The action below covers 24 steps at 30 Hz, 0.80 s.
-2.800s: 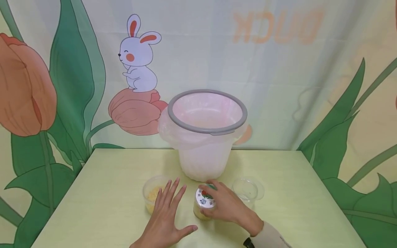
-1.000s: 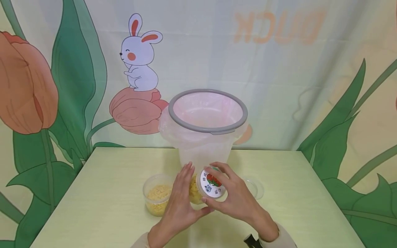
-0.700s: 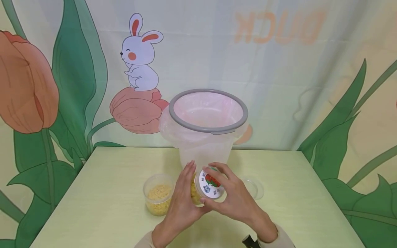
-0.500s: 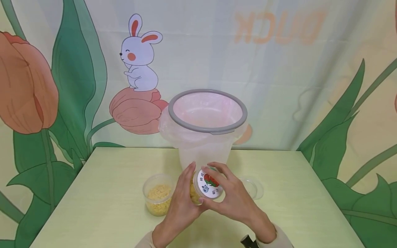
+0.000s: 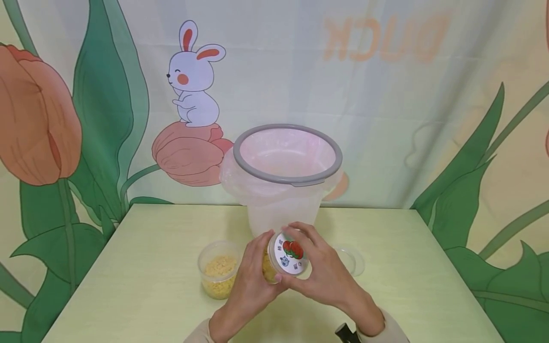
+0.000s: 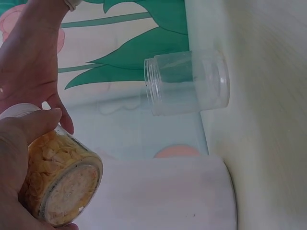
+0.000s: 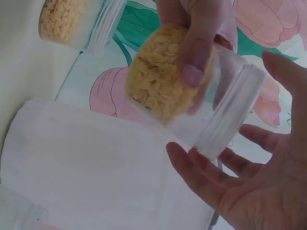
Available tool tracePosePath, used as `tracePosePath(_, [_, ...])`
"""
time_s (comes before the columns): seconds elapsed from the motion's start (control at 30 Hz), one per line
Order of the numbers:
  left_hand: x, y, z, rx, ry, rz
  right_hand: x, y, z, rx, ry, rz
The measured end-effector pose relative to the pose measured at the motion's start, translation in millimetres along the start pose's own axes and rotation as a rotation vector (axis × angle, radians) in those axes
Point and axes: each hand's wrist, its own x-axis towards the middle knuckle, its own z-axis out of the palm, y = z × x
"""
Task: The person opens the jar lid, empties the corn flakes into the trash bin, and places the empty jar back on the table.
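In the head view, a clear jar (image 5: 269, 264) is held tilted above the table, with its white lid (image 5: 289, 259) facing up and right. A red fruit picture decorates the lid. Yellow flake-like pieces fill much of the jar, as the right wrist view shows. My left hand (image 5: 253, 281) grips the jar body, its thumb (image 6: 41, 122) along the side in the left wrist view. My right hand (image 5: 323, 269) has thumb and fingers curled round the lid, which looks seated on the jar. In the right wrist view, its fingers (image 7: 192, 175) reach the lid's edge.
A second clear jar (image 5: 219, 247), lidless, stands on the left with similar yellow pieces inside. An empty clear jar (image 6: 187, 81) stands to the right, mostly behind my right hand in the head view. Behind is a white bin (image 5: 283, 209) with a grey rim and bag liner.
The jar stood on the table under my right hand 2.8 s ago; now it is raised and tilted. My left hand moved from open beside it to gripping it. Recent frames barely differ.
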Motion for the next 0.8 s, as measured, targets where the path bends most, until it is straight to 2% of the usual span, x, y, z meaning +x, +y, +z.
tracePosePath(0.13, [0.4, -1.0, -1.1, 0.056, 0.019, 0.033, 2.2, -3.2, -3.1, -0.027, 0.014, 0.042])
tracePosePath(0.3, [0.7, -3.8, -1.1, 0.138, 0.042, 0.082, 4.6, -8.5, -5.8, -0.050, -0.013, 0.132])
tracePosePath(0.5, [1.3, -8.2, 0.0, 0.225, 0.087, 0.175, 6.1, -11.4, -4.9, -0.026, -0.042, 0.227])
tracePosePath(0.63, [1.6, -9.5, 0.6, 0.279, 0.109, 0.215, 4.9, -10.4, -0.4, 0.017, -0.051, 0.249])
tracePosePath(0.8, [1.4, -9.2, 0.3, 0.308, 0.105, 0.220, 4.0, -9.7, 4.3, 0.041, -0.031, 0.234])
